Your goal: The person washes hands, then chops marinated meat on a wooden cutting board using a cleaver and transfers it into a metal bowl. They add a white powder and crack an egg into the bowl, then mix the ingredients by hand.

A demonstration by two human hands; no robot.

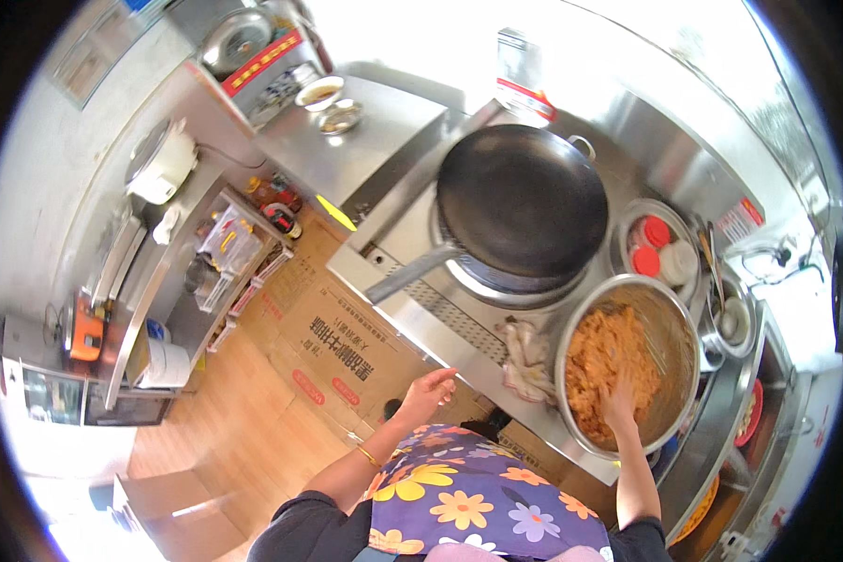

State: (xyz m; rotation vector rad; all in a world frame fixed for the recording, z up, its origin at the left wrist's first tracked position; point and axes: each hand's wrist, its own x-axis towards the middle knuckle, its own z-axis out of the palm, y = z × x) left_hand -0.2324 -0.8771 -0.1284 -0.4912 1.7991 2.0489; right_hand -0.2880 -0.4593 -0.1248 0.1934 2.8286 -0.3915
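Observation:
My right hand [619,400] is sunk into an orange-coated mixture [604,351] in a large steel bowl [567,309]; its fingertips are partly hidden, so I cannot tell what they grip. The bowl rests at the right end of the steel stove counter. My left hand [432,395] hangs in front of my apron, fingers loosely bent, with nothing seen in it. A crumpled cloth [527,355] lies just left of the bowl. Farther up sits a black wok [523,200] on the burner, its long handle [414,272] pointing down and left.
A round tray [618,246] with red-lidded jars [657,230] stands behind the bowl, beside a metal pot with ladles [734,323]. At upper left are small bowls [319,93] on a steel table. Flattened cardboard [323,344] covers the floor; a rice cooker [161,165] stands left.

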